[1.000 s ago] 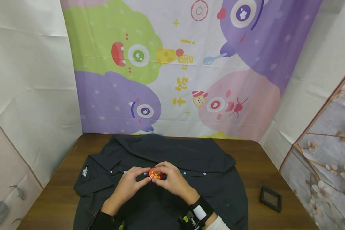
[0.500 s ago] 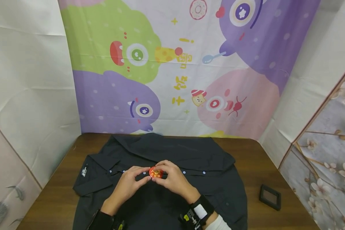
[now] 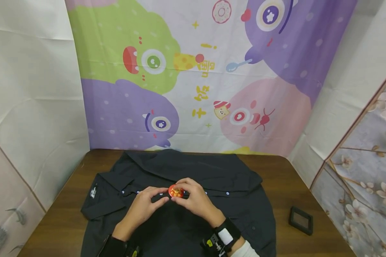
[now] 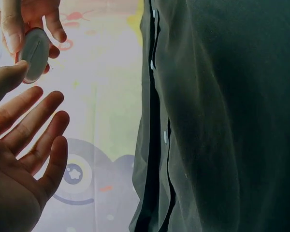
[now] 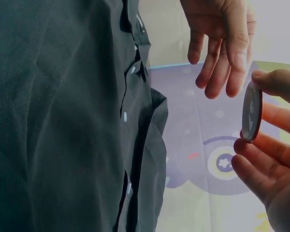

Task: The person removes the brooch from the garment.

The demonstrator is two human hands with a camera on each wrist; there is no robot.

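A round red and gold pin badge point(image 3: 173, 191) hangs over the middle of a dark shirt point(image 3: 231, 210). My right hand point(image 3: 195, 200) pinches it between thumb and fingers. The left wrist view shows its grey back point(image 4: 36, 55) with a thin pin across it. My left hand point(image 3: 144, 204) is just left of the badge, its thumb and index fingertips right by the edge. In the right wrist view, the left hand's relaxed fingers point(image 5: 217, 72) stand apart from the badge. The shirt lies spread out, its row of pale buttons point(image 3: 227, 193) running past both hands.
The wooden table point(image 3: 283, 178) carries the shirt. A small black frame point(image 3: 300, 220) lies at the right. Behind the table hangs a cartoon-printed cloth point(image 3: 193, 135), with white sheeting point(image 3: 38, 89) at the left side.
The badge has shifted slightly to the right with my right hand. A small gap has opened at my left fingertips, which earlier touched its edge. The shirt stays as it was.
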